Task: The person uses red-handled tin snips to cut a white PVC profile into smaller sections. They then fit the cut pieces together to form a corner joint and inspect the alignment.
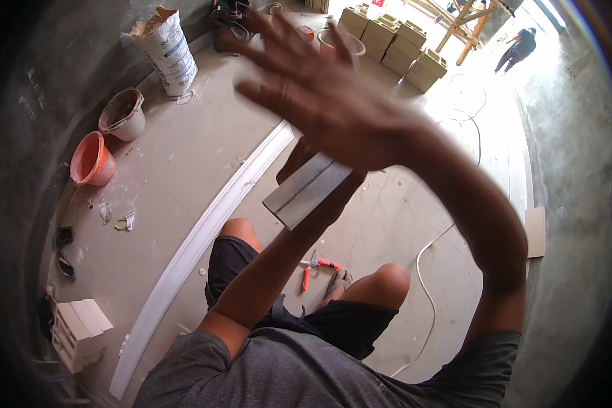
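Note:
My left hand (pixel 340 196) is closed around a short, flat grey-white piece (pixel 304 192) with a dark groove along its length. The piece is tilted in front of my chest. My right hand (pixel 319 102) is above it, fingers spread and blurred by motion, with nothing visible in them. It overlaps the far end of the piece and part of my left hand, so I cannot tell whether they touch. On the floor between my legs lies a red-handled hand tool (pixel 311 270) with its handles apart, like pliers or snips.
A long white moulding (pixel 204 234) lies to my left. Beyond it are an orange bucket (pixel 94 160), a pale bucket (pixel 124 115) and a white sack (pixel 166 54). Stacked blocks (pixel 401 47) stand ahead. A white cable (pixel 421 272) runs along my right. A person (pixel 520 49) is far right.

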Tool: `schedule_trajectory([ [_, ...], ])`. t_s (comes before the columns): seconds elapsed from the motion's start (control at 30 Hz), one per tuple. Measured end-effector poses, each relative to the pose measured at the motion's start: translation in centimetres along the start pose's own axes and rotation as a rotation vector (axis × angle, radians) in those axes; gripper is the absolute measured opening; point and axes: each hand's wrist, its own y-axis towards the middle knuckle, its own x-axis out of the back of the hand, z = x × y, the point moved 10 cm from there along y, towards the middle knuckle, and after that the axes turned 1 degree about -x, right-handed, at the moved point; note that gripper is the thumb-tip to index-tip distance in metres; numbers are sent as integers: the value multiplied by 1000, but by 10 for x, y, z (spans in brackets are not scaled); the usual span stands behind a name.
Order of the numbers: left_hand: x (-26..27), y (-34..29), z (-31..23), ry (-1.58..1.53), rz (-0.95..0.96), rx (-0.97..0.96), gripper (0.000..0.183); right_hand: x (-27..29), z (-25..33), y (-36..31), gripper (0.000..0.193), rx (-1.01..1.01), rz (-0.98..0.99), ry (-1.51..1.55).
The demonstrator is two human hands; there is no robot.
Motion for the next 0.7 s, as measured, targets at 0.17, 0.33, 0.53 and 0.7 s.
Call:
schedule_trajectory([
  [0.17, 19, 20, -21, -73, -53, -100, 43, -26, -8, -6, 48, -12, 274, 363],
  [0.33, -1, -53, 95, -204, 146, 462, 63, -44, 5, -20, 78, -281, 323, 511],
  [0.53, 12, 21, -11, -40, 0, -2, 57, 40, -50, -46, 75, -155, 613, 473],
  [0.7, -2, 9, -9, -116, -4, -6, 59, 5, -71, -118, 37, -380, 738, 476],
])
